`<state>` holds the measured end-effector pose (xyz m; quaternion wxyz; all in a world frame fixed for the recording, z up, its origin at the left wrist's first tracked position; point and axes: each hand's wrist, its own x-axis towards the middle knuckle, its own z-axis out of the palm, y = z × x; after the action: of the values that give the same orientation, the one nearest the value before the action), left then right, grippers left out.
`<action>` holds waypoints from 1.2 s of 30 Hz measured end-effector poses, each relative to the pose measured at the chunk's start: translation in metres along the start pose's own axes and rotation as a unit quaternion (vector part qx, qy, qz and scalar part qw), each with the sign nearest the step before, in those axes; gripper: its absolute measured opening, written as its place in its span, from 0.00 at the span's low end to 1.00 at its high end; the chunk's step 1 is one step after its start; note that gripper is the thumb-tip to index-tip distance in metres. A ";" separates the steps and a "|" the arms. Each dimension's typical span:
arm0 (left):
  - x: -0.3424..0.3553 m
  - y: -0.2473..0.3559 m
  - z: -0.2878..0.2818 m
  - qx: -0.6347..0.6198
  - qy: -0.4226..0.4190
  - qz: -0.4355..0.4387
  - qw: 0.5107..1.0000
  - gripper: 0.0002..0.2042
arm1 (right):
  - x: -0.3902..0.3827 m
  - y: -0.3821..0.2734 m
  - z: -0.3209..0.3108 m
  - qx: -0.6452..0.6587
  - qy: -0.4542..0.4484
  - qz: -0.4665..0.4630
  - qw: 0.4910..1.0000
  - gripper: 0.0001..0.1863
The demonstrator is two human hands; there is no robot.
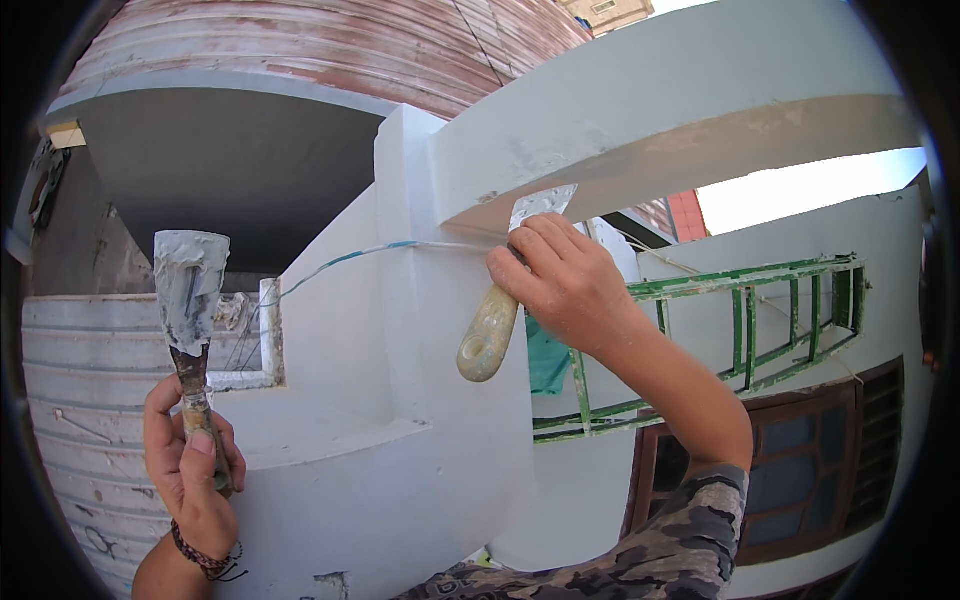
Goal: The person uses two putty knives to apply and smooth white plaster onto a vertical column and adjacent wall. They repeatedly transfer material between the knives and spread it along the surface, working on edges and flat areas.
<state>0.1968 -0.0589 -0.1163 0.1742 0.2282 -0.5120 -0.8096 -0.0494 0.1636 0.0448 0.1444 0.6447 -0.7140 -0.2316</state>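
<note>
My left hand is closed round the handle of a putty knife, held upright with its blade up. Whitish-grey filler coats that blade thickly. In my right hand is a second putty knife, its pale worn handle pointing down toward me. The blade of this one, smeared with white filler, reaches up to the lower edge of a light-grey beam. Whether the blade touches the beam I cannot tell. The beam's underside shows beige, patchy filler near the blade. A white pillar meets the beam just left of it.
A green ladder lies sideways behind my right arm, with a green cloth beside it. A thin blue-and-white cable crosses the pillar. Low white wall in front; corrugated metal sheets at left; brown window at lower right.
</note>
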 end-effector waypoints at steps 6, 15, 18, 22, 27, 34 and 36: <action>0.001 0.002 0.003 0.005 -0.006 0.004 1.000 0.23 | 0.000 -0.004 -0.002 -0.019 0.049 -0.003 0.999 0.08; 0.000 -0.003 0.000 0.005 -0.006 -0.001 1.000 0.24 | -0.019 0.020 0.022 -0.049 0.070 -0.047 0.995 0.08; -0.001 -0.006 -0.003 0.010 -0.011 -0.006 1.000 0.24 | -0.030 0.029 0.030 -0.043 0.084 -0.056 0.994 0.07; 0.002 -0.011 -0.005 0.031 0.007 0.010 0.999 0.25 | -0.044 0.032 0.032 -0.055 0.056 -0.055 0.995 0.06; -0.001 -0.012 -0.002 0.048 0.026 0.013 0.998 0.25 | -0.043 0.027 0.028 -0.071 0.032 -0.054 0.996 0.07; 0.000 -0.004 -0.002 0.015 -0.008 0.008 1.000 0.25 | -0.040 0.016 0.005 -0.018 -0.020 -0.042 0.999 0.08; 0.002 -0.001 -0.002 -0.001 -0.021 0.005 1.000 0.24 | -0.033 0.007 -0.002 0.013 -0.030 -0.026 0.999 0.09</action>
<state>0.1962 -0.0611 -0.1186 0.1677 0.2089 -0.5155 -0.8139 -0.0498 0.1963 0.0527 0.1079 0.6573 -0.7044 -0.2451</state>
